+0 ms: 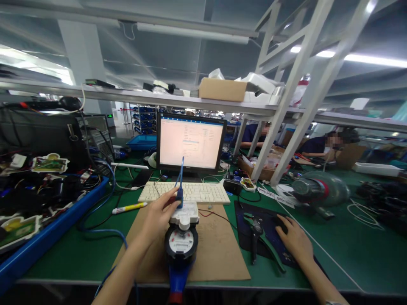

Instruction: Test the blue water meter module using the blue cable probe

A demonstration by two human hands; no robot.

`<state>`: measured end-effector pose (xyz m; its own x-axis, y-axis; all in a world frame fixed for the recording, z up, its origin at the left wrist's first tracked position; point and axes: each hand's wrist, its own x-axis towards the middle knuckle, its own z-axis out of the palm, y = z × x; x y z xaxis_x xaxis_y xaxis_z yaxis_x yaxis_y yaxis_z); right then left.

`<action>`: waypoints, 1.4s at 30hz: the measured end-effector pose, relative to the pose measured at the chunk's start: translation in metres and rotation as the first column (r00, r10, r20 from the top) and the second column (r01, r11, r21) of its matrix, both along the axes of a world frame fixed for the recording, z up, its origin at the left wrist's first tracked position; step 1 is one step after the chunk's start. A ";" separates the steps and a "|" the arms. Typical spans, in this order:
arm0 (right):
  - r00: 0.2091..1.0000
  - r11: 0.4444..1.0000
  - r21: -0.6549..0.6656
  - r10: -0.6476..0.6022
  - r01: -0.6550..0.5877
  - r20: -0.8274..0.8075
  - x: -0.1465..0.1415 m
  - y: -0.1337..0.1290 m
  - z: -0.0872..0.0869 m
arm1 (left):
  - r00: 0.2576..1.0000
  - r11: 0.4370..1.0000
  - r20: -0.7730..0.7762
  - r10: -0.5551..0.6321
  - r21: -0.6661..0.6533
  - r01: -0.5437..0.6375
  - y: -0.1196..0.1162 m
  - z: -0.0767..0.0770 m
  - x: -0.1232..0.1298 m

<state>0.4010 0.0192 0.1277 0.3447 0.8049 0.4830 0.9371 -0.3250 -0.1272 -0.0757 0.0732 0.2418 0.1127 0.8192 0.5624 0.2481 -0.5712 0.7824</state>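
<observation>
My left hand [163, 212] pinches a blue cable plug [179, 199] at the top of a white housing [186, 214]. Whether the plug is seated or only touching is hidden by my fingers. Below the housing sits a water meter [181, 243] with a round dial, black ring and blue body, on a brown cardboard sheet [219, 250]. My right hand [295, 239] is curled over a black computer mouse [282, 223] on a dark mouse pad [244, 216]. Green-handled pliers [265, 241] lie beside that hand on the pad.
A lit monitor [190, 144] stands behind a white keyboard [206, 192]. At left are a yellow marker [129, 208] and a blue tray [63, 228] of parts. A clear-bodied device [321, 190] stands at right. A shelf [178, 100] crosses overhead; two people sit beyond its posts.
</observation>
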 end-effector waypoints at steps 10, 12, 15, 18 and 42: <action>1.000 1.000 -0.019 0.001 -0.001 -0.007 -0.002 -0.002 0.003 | 0.991 0.977 0.063 -0.121 -0.169 0.130 0.002 0.025 0.002; 1.000 1.000 -0.017 0.003 -0.003 -0.002 -0.002 -0.002 0.003 | 0.990 0.976 0.067 -0.124 -0.172 0.134 0.001 0.027 0.003; 1.000 1.000 -0.012 0.005 -0.005 0.004 -0.001 -0.002 0.002 | 0.990 0.978 0.063 -0.123 -0.164 0.132 0.000 0.027 0.003; 1.000 1.000 -0.004 0.008 -0.008 0.007 0.000 -0.001 0.001 | 0.993 0.983 0.042 -0.114 -0.141 0.118 -0.002 0.022 0.001; 1.000 0.999 0.043 -0.007 0.008 -0.025 -0.002 0.000 -0.001 | 0.999 1.000 0.035 -0.022 0.017 0.021 0.004 -0.009 -0.006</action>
<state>0.3990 0.0193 0.1269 0.3628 0.7809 0.5085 0.9311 -0.3253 -0.1648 -0.0821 0.0776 0.2325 0.1102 0.8072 0.5800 0.2086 -0.5893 0.7805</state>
